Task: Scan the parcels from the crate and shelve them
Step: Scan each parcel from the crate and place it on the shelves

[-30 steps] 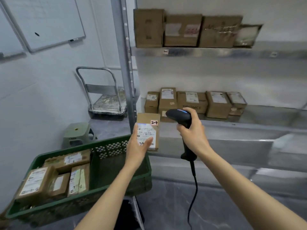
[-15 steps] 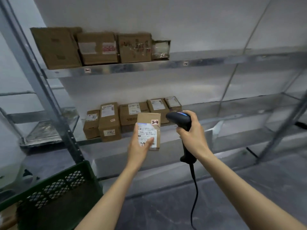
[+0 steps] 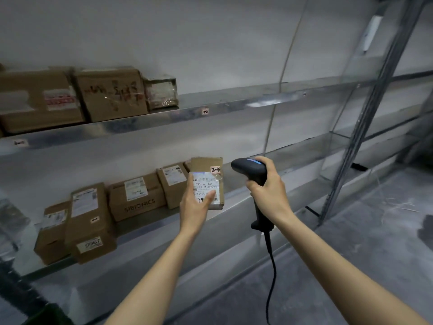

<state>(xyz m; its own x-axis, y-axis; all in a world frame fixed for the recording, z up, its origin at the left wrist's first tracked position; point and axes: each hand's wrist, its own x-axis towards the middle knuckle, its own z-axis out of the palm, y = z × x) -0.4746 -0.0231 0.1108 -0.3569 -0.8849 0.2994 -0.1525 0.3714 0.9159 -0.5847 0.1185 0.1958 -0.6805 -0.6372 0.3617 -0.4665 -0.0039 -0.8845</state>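
Left hand [image 3: 195, 207]: grasps the parcel [image 3: 207, 181] from below and the left edge, thumb lying across the lower part of its white label. The parcel stands upright above the palm, label toward the camera, a small "2-4" tag at its top right corner.

Right hand [image 3: 269, 193]: just right of the parcel, clenched round the handle of the scanner [image 3: 250, 168]. The scanner head points at the parcel; a pale glow lies on the label's top. They are apart, not touching.

Cable [image 3: 271, 277]: runs down from the scanner, cut off at the frame bottom.

Lower shelf [image 3: 145, 231], behind and left of the parcel: five boxes made out. The nearest is mostly hidden behind the parcel. The tall one may be two stacked; cannot tell.

Upper shelf [image 3: 234, 103], above and left of the parcel: three boxes, the leftmost cut by the frame edge, labels blurred.
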